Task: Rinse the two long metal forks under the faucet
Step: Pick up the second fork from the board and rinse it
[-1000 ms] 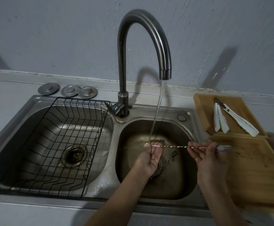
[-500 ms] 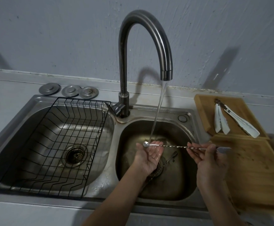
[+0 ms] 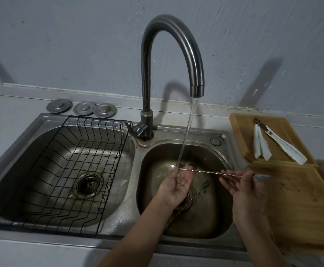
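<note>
Double steel sink (image 3: 222,138) set into a pale counter (image 3: 12,116), filling the middle of the frame. Left basin taken up by a black wire dish rack (image 3: 66,170), empty, with a strainer drain (image 3: 88,185) visible through its grid. Right basin open and roomy around the hands, its rim close on the right to two wooden cutting boards (image 3: 302,205). Gooseneck faucet (image 3: 168,60) rising from the divider at center, arching right, a thin stream of water (image 3: 186,135) falling into the right basin.

One long twisted metal fork (image 3: 201,171) held roughly level above the right basin, long axis running left to right and dipping slightly toward the right, rounded end at the left just under the stream, flattened end poking out over the nearer board. Left hand (image 3: 176,186) palm up, fingers loosely spread, cupped beneath the fork's left end, touching it. Right hand (image 3: 246,186) pinching the shaft near its right end between thumb and fingertips.

Second fork (image 3: 194,195) lying loose on the floor of the right basin, aligned diagonally, tines toward the upper right, shaft crossing the drain toward the lower left and partly hidden behind the left forearm.

Three round metal sink plugs (image 3: 84,108) lined up on the counter at upper left behind the rack. White-tipped tongs (image 3: 273,145) resting on the farther board at right.
</note>
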